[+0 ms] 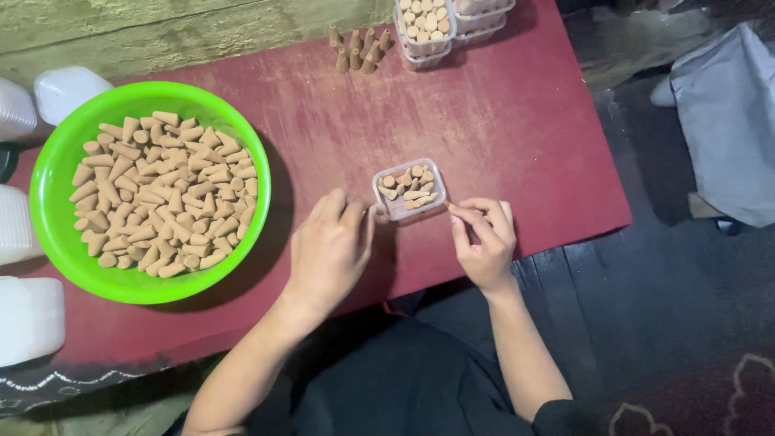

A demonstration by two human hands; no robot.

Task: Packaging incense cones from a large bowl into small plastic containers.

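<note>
Head view looks down on a dark red surface (500,121) where both hands work at a small clear box (409,190); the box sits just between them, partly filled with tan cones, some standing on their bases and a few lying loose on top. Left hand (329,250) rests knuckles up, its fingertips touching the near left corner of the box and steadying it, holding nothing that can be seen; right hand (484,238) is pinched, thumb and forefinger closed on what looks like a single cone (452,208) right at the box's right edge, though the piece is small and partly hidden by the fingers.

Well out beyond the left hand stands a green bowl (149,190) heaped with loose cones; past the box, far from both hands, a few cones (358,50) stand upright on the surface beside stacked clear boxes (440,28) already filled; white plastic containers (32,315) line the edge beyond the bowl.

Judged from this, the cone should go in base down, set tight against its neighbours so the rows stay even; the left fingertips do well to keep light pressure on the corner so the light box does not slide; the loose cones lying flat would want righting first, or they will block the remaining gaps.
</note>
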